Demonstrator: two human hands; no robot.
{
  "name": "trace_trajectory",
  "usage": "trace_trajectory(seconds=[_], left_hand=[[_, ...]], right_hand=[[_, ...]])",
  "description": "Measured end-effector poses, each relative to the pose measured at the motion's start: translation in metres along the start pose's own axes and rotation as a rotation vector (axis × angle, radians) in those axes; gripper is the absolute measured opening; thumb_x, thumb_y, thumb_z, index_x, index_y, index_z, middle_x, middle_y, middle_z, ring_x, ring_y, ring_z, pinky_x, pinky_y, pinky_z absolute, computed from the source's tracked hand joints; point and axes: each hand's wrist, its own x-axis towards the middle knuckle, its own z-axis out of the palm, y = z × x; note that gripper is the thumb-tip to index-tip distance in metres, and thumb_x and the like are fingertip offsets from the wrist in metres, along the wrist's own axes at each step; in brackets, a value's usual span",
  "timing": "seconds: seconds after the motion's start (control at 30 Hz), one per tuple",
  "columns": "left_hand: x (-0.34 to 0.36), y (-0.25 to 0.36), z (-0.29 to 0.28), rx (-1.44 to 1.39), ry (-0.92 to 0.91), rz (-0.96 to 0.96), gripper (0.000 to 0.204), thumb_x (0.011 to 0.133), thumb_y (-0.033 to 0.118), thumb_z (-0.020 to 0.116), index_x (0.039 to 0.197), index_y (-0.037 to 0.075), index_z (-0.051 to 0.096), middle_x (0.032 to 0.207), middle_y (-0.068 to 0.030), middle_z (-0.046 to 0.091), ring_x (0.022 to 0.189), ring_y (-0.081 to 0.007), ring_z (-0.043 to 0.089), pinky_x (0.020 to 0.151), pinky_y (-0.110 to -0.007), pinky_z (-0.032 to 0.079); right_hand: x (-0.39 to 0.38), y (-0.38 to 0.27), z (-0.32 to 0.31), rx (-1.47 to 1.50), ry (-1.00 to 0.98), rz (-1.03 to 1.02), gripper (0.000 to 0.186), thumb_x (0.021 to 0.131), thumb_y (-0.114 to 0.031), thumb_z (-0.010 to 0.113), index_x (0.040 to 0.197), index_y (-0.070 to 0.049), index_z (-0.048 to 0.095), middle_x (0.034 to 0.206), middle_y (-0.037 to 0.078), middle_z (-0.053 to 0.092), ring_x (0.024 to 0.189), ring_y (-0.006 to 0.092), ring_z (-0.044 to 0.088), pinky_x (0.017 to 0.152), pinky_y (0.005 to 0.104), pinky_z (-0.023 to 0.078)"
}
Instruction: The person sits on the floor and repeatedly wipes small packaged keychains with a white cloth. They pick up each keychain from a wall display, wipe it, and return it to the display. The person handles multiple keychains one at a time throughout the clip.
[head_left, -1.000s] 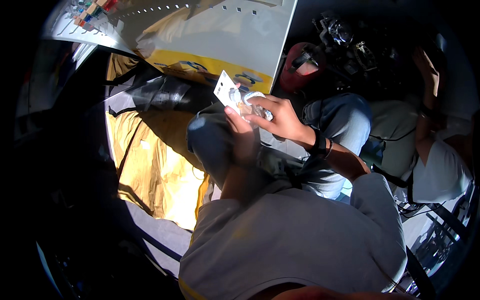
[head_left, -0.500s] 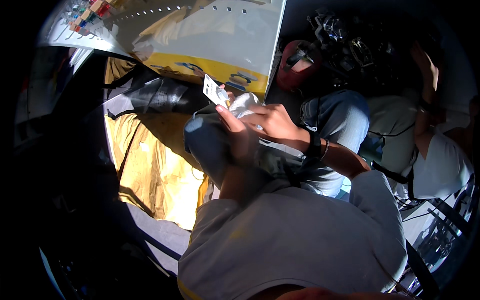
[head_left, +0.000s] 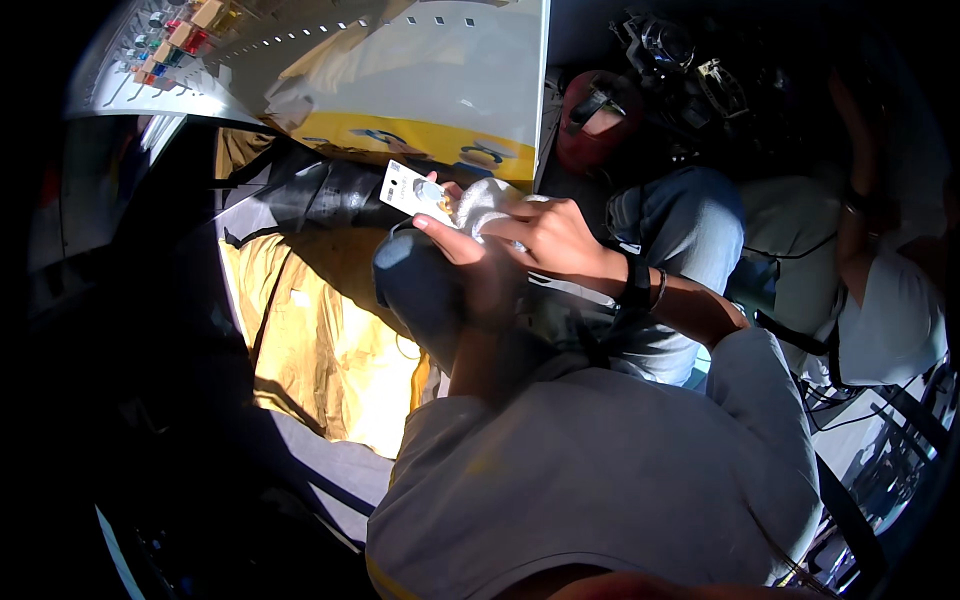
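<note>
My left hand (head_left: 466, 252) is closed on a white hang card (head_left: 402, 187), its thumb along the near edge. The card has a hole at one end, and a small pale piece with a bit of yellow (head_left: 432, 193) sits at its other end. What that piece is, I cannot make out. A bunched white cloth (head_left: 482, 203) is in my right hand (head_left: 562, 240), pressed close against the card's right end. Some fingertips of both hands are hidden by the cloth and the card. Both hands are over my knees.
Ahead stands a white display panel (head_left: 430, 75) with a yellow lower band; small coloured items (head_left: 180, 40) hang on it at far left. A red rounded container (head_left: 598, 125) stands beyond my right knee. Crumpled yellow fabric (head_left: 320, 340) lies at left. Another person's arm (head_left: 860, 200) is at right.
The card has tilted flatter and shifted slightly left, showing more of its face. The right hand stays at the cloth. The whole view has shifted a little.
</note>
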Motion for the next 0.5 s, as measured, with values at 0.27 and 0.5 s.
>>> trace_trajectory(seconds=[0.27,0.5], left_hand=[[0.035,-0.014,-0.049,-0.455,-0.575,-0.369,0.088,0.086,0.075,0.028,0.134,0.002,0.033,0.093,-0.011,0.051,0.077,-0.0254,0.053,0.069,-0.041,0.049],[0.018,-0.007,-0.025,-0.205,-0.202,-0.073,0.072,0.095,0.061,0.024,0.142,0.007,0.027,0.131,-0.0205,0.042,0.114,-0.0305,0.047,0.096,-0.042,0.04]], right_hand=[[0.016,0.025,-0.013,0.359,0.117,0.3,0.016,0.079,-0.001,0.059,0.093,-0.002,0.066,0.082,0.011,0.067,0.063,0.0215,0.062,0.059,0.0304,0.049],[0.016,0.013,-0.012,0.727,-0.107,0.256,0.025,0.085,-0.012,0.065,0.109,-0.004,0.066,0.098,0.015,0.068,0.085,0.0208,0.065,0.078,0.0292,0.048]])
